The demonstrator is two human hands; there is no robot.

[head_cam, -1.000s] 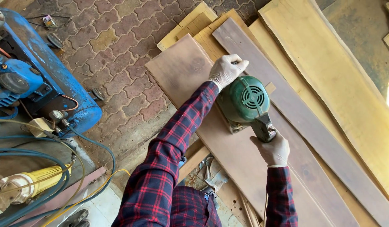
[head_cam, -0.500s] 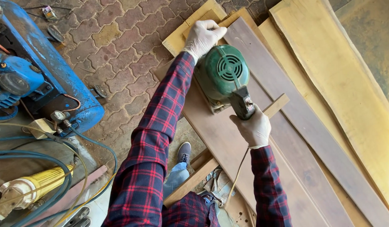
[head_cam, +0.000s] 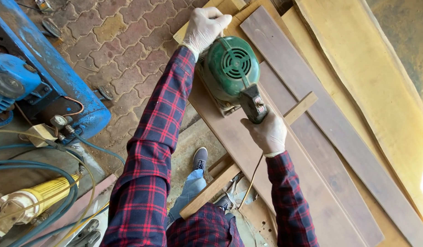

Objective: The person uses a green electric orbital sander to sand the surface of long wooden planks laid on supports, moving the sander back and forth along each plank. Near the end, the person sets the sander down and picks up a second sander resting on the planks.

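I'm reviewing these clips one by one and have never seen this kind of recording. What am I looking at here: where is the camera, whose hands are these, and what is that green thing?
The camera sits on the person's head and looks down, so the two arms in plaid sleeves are the wearer's own. Both hands wear pale gloves. The right hand grips the black rear handle of a green power sander; the left hand presses on its front end. The sander rests on a long brown board, one of several dark and pale planks lying side by side. A thin wooden strip lies under them crosswise. To the left, on the brick-paved floor, stand a blue machine with hoses and a yellow tool. The wearer's shoe shows below.
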